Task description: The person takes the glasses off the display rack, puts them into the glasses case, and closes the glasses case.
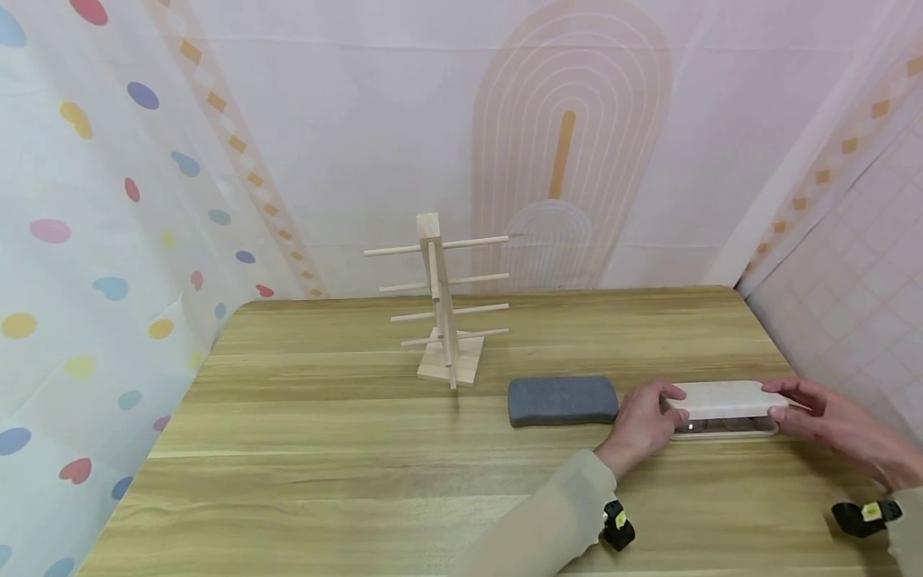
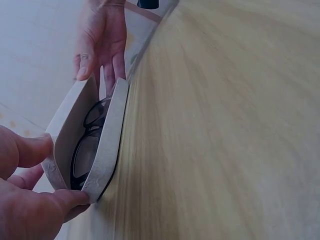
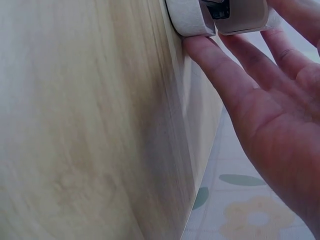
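Observation:
A white glasses case [image 1: 724,397] lies at the right of the table with its lid partly raised and the opening toward me. Inside it a pair of black-framed eyeglasses [image 2: 93,132] shows through the gap. My left hand [image 1: 640,418] grips the case's left end, thumb and fingers spread between lid and base. At the opposite end my right hand [image 1: 836,425] holds the lid and base edge with thumb and fingertips. In the right wrist view, the fingers [image 3: 215,60] touch that end of the case from outside.
Just left of my left hand lies a closed dark grey glasses case [image 1: 562,401]. A wooden stand [image 1: 444,304] with several horizontal pegs rises farther back on the wooden table [image 1: 324,449]. Patterned curtains [image 1: 360,120] hang behind and to the sides.

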The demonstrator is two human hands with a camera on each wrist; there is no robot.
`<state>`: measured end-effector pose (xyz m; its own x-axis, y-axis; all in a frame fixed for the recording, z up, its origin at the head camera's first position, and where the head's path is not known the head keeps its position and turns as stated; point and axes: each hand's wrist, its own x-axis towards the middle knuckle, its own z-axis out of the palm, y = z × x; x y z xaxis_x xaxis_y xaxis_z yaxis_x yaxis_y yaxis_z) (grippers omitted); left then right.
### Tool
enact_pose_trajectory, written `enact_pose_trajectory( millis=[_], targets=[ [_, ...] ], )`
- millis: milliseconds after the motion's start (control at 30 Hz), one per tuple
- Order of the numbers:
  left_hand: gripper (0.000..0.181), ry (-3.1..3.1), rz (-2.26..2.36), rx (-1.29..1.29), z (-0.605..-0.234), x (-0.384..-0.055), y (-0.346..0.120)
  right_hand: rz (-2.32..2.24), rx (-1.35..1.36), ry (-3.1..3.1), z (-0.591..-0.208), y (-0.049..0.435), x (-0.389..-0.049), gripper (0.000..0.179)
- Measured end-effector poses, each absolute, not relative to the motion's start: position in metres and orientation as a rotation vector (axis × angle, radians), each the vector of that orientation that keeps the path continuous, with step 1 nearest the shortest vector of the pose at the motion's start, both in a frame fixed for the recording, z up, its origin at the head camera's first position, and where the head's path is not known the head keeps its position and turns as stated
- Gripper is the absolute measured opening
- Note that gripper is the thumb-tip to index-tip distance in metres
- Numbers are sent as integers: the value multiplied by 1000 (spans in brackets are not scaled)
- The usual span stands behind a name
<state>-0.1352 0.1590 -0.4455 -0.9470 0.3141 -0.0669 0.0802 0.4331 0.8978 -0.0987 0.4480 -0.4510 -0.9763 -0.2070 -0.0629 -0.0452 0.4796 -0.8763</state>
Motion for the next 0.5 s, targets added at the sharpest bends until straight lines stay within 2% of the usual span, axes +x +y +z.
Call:
enact_pose_trajectory(
  millis=[367, 500],
  targets=[
    [16, 2557, 1414, 481, -449, -135, 155, -1347, -232, 2676, -452, 447, -98, 28],
    [16, 2614, 1338, 531, -450, -134, 155, -1269, -195, 2710, -453, 446, -100, 32]
  ],
)
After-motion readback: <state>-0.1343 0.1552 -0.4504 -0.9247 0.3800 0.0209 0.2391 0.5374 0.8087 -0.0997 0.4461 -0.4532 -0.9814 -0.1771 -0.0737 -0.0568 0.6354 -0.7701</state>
